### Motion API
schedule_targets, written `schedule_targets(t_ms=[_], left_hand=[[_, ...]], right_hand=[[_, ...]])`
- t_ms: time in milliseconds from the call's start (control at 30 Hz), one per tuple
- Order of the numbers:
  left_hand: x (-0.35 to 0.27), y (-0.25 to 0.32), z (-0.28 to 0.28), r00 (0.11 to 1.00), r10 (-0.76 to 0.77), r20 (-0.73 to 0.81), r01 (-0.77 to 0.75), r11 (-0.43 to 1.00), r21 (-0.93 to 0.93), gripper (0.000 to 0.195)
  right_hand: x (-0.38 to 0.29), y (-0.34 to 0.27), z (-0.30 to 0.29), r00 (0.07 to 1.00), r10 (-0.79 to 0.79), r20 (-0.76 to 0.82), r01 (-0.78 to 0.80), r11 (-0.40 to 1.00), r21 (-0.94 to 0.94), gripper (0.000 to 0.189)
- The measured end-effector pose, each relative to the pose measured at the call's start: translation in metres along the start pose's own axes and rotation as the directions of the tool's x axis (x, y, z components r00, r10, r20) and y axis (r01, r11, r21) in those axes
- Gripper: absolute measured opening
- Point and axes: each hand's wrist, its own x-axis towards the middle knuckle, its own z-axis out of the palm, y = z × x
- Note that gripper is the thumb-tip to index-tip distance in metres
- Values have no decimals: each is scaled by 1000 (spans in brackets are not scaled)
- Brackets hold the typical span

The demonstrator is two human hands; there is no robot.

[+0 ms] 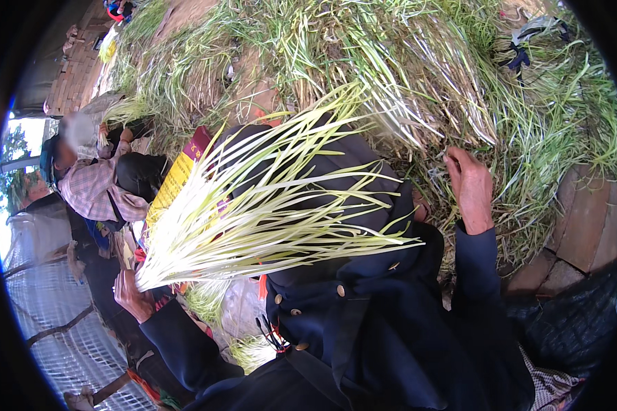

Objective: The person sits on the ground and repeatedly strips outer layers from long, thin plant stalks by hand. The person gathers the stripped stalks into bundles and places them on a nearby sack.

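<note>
My left hand is closed around the white base of a large bunch of pale yellow-green leafy stalks, perhaps blanched chives. The leaves fan out to the right across my lap and dark trousers. Beneath the bunch, at its left, shows a yellow and dark red printed sack bearing writing. My right hand is raised over the heap of green stalks, its thumb and forefinger close together near the white stalk ends. A small pale scrap seems to be at those fingertips; whether they pinch it I cannot tell.
At the left sits a co-worker in a checked shirt, holding a smaller bunch. More pale stalks lie beside me on plastic sheeting. Bricks and dark sheeting are at the right. Netting hangs at the lower left.
</note>
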Motion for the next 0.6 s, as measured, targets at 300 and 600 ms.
schedule_targets(t_ms=[300,600], left_hand=[[8,11,-8,998,34,46,-36,999,38,31],[9,8,-7,991,6,135,-18,996,89,25]], right_hand=[[36,-93,8,967,-249,50,198,861,469,16],[73,-117,24,908,-416,-47,413,871,267,51]])
